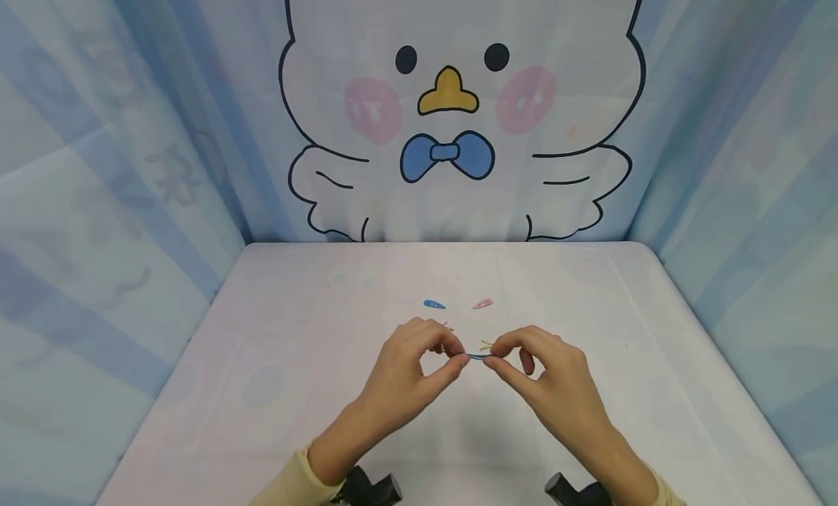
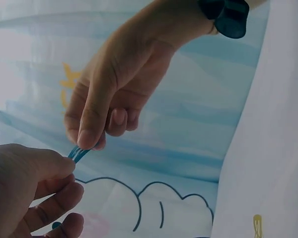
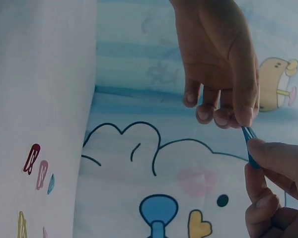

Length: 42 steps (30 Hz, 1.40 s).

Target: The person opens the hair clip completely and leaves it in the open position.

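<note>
Above the table, a blue snap hair clip [image 1: 479, 356] spans the small gap between both hands. My left hand [image 1: 406, 368] pinches one end between thumb and forefinger. The other end is pinched by my right hand [image 1: 558, 375], its remaining fingers loosely bent. In the left wrist view the clip's slotted metal frame [image 2: 77, 153] shows between the fingertips. Beyond the hands lie another blue clip [image 1: 434, 304] and a pink clip [image 1: 483, 303]. A yellow clip [image 1: 487, 344] lies just behind the held one, partly covered by the right fingers.
In the right wrist view, a red clip [image 3: 32, 159] and a pink clip [image 3: 42, 174] lie on the white-covered table [image 1: 275, 302]. The left hand mostly hides them from the head view. A curtain [image 1: 452, 201] with a cartoon bird stands behind the table, with more curtains at both sides.
</note>
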### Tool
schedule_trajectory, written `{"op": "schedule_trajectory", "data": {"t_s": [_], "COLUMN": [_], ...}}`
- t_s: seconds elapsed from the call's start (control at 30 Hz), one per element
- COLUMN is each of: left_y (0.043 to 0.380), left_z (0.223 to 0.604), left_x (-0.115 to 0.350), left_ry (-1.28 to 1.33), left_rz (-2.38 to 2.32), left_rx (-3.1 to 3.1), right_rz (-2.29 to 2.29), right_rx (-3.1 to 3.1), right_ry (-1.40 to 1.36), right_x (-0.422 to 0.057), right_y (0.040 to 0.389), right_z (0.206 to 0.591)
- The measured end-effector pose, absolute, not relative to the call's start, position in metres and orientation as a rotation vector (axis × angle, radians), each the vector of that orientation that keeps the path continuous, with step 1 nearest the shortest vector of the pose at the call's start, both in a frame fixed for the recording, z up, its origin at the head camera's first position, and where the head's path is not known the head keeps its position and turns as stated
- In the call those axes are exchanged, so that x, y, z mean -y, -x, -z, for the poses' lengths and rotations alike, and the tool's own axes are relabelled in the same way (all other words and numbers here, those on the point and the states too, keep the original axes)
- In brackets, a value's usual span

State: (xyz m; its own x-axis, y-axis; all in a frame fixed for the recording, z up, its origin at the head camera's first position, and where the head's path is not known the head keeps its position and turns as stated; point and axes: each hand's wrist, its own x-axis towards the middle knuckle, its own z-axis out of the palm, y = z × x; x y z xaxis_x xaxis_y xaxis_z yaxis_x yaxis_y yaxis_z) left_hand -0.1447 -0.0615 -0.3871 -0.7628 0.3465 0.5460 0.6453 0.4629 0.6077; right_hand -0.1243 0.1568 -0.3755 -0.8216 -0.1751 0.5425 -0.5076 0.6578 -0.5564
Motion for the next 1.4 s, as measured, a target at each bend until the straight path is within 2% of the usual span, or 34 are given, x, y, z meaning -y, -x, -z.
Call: {"op": "schedule_trajectory", "data": {"t_s": [0.6,1.4], "left_y": [0.143,0.139], "left_z": [0.386,0.385], "left_x": [0.062,0.063], "left_ry": [0.812,0.813], "left_rz": [1.198,1.201], "left_rx": [2.288,2.257], "right_rz": [-1.034,-0.926], "right_rx": [2.202,2.218], "right_ry": [-0.649,-0.647], "right_x": [-0.149,-0.148], "right_y": [0.121,0.124], "right_z": [0.38,0.381]}}
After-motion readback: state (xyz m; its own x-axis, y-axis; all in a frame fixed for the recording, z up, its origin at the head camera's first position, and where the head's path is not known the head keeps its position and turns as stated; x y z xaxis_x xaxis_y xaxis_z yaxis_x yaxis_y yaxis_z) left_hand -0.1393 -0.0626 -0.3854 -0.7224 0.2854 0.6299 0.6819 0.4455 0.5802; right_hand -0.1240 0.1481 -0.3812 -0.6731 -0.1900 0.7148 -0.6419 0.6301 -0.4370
